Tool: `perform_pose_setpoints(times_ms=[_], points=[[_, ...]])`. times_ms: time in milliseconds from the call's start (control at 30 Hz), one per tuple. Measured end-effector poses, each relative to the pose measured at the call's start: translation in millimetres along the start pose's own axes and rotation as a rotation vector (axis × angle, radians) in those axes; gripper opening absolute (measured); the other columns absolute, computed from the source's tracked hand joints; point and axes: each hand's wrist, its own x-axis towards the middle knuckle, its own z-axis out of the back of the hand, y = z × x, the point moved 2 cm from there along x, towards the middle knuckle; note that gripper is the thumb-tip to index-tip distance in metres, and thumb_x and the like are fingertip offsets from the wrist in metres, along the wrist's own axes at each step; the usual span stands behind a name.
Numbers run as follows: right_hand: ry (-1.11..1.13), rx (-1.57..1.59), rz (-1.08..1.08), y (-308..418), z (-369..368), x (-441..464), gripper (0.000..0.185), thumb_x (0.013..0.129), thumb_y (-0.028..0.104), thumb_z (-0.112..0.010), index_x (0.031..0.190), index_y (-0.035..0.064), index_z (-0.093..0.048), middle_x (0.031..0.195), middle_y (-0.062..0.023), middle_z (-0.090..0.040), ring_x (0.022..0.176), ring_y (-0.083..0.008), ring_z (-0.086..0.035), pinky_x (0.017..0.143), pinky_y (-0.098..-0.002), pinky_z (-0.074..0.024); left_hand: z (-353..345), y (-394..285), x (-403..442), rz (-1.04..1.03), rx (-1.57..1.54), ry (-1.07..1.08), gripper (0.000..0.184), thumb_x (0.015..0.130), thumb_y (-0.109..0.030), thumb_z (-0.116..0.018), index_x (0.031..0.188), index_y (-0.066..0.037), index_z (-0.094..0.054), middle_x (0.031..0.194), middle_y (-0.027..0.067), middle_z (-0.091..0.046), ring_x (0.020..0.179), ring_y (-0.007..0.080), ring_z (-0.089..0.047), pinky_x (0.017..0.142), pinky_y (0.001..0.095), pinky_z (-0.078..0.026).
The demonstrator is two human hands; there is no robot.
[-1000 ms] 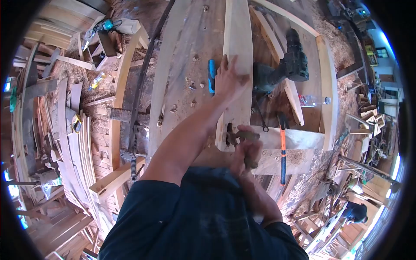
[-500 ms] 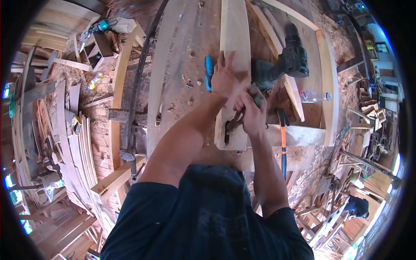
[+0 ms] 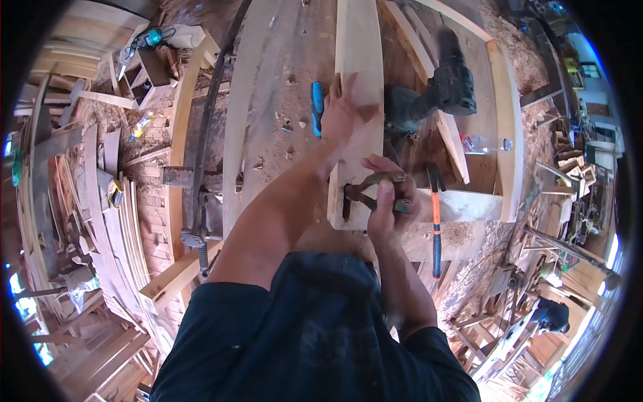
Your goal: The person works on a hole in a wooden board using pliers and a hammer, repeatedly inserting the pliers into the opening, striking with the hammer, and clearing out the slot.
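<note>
My left hand (image 3: 341, 114) presses on a pale wooden board (image 3: 360, 60), its fingers spread. Wrapped around the handles of dark metal pincers (image 3: 365, 189) is my right hand (image 3: 394, 204). The pincers' jaws are at a dark slot (image 3: 347, 204) near the board's lower end; what they grip is too small to tell. A blue-handled tool (image 3: 317, 109) lies just left of my left hand. To the right of my right hand lies a hammer (image 3: 436, 221) with an orange and black handle.
A dark power drill (image 3: 455, 87) stands right of the board, inside a wooden frame (image 3: 504, 120). A clear bottle (image 3: 485, 145) lies there too. Timber strips (image 3: 100, 181) and a metal clamp (image 3: 194, 239) are at left. Another person (image 3: 551, 315) is at the far lower right.
My right hand first swung up towards my left hand with the pincers, then came back down, and the handles now point right. My left hand remains on the board. The view has shifted slightly.
</note>
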Motion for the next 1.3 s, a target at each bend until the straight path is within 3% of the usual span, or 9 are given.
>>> perform_pose_setpoints(times_ms=[100,267,367,467,567,667,867,1067,1300], points=[[0.08,-0.01,-0.01,2.8,1.0,-0.2,0.02,0.094,-0.001,-0.051,0.111,-0.0097,-0.059,0.139,-0.0256,-0.056,0.115,-0.0307,-0.065,0.08,-0.034,-0.0544,2.3,-1.6,0.3,0.025,-0.023,0.013,0.086,0.082,-0.043,-0.078,0.151,-0.016,-0.034,0.148,0.0313,-0.039,0.14,0.0479,-0.036,0.114,0.0505,-0.035],[0.087,0.034,0.183,9.2,-5.5,-19.2,0.036,0.088,-0.008,-0.047,0.122,-0.0105,-0.058,0.143,-0.0337,-0.048,0.136,-0.0401,-0.049,0.102,-0.0416,-0.0486,-4.4,6.2,1.6,0.02,0.028,0.037,0.084,0.081,-0.04,-0.078,0.15,-0.016,-0.037,0.152,0.0297,-0.034,0.14,0.0475,-0.037,0.114,0.0504,-0.036],[0.003,0.087,0.091,25.2,-15.5,-30.4,0.04,0.083,-0.013,-0.043,0.12,-0.0101,-0.058,0.147,-0.0377,-0.041,0.139,-0.0444,-0.045,0.111,-0.0483,-0.0412,-0.9,4.2,-1.0,-0.007,-0.072,-0.032,0.085,0.08,-0.04,-0.079,0.151,-0.017,-0.037,0.153,0.0294,-0.032,0.14,0.0472,-0.036,0.114,0.0496,-0.037],[0.081,-0.091,0.209,7.9,-11.2,-37.0,0.041,0.084,-0.013,-0.043,0.123,-0.0106,-0.056,0.148,-0.0377,-0.039,0.139,-0.047,-0.043,0.109,-0.0522,-0.0428,4.1,-2.3,-1.0,0.067,-0.057,0.006,0.087,0.08,-0.041,-0.078,0.151,-0.016,-0.036,0.154,0.029,-0.032,0.141,0.0466,-0.036,0.115,0.0489,-0.036],[0.078,-0.037,0.268,2.9,-12.4,-39.9,0.041,0.087,-0.011,-0.044,0.128,-0.0107,-0.052,0.147,-0.037,-0.04,0.14,-0.05,-0.039,0.111,-0.0562,-0.0382,9.2,-5.9,-1.5,0.108,-0.083,0.042,0.089,0.079,-0.043,-0.079,0.152,-0.015,-0.035,0.155,0.029,-0.031,0.14,0.0472,-0.037,0.115,0.0494,-0.037],[0.152,-0.081,0.286,4.2,-8.1,-36.2,0.039,0.091,-0.006,-0.045,0.129,-0.0083,-0.047,0.144,-0.0342,-0.043,0.138,-0.0464,-0.041,0.11,-0.0539,-0.0395,6.3,-3.6,-1.7,0.093,-0.053,0.025,0.089,0.08,-0.042,-0.078,0.152,-0.015,-0.034,0.155,0.0295,-0.031,0.139,0.0485,-0.038,0.113,0.0501,-0.039],[0.136,0.053,0.066,-13.9,-7.1,-11.9,0.048,0.089,-0.001,-0.048,0.137,-0.0047,-0.039,0.135,-0.026,-0.048,0.123,-0.0292,-0.048,0.103,-0.0434,-0.0406,4.5,-2.2,-1.8,0.068,-0.035,0.009,0.088,0.081,-0.042,-0.078,0.152,-0.016,-0.034,0.154,0.0303,-0.031,0.138,0.0488,-0.039,0.112,0.0502,-0.04],[0.087,0.273,0.077,-5.2,-22.1,-1.7,0.055,0.087,-0.004,-0.045,0.141,-0.003,-0.035,0.127,-0.0205,-0.052,0.119,-0.0241,-0.051,0.105,-0.0391,-0.0392,3.9,-1.2,-0.4,0.071,-0.024,0.018,0.092,0.079,-0.041,-0.079,0.154,-0.018,-0.031,0.158,0.0266,-0.029,0.138,0.0465,-0.04,0.115,0.0474,-0.036],[0.145,0.073,-0.012,-9.2,-26.1,21.0,0.045,0.092,0.001,-0.047,0.136,-0.0028,-0.04,0.103,-0.0092,-0.054,0.095,-0.0149,-0.052,0.085,-0.0307,-0.0433,-2.5,4.8,0.1,0.061,-0.048,-0.027,0.088,0.077,-0.043,-0.08,0.151,-0.023,-0.037,0.155,0.0261,-0.032,0.135,0.0488,-0.042,0.11,0.051,-0.042]])
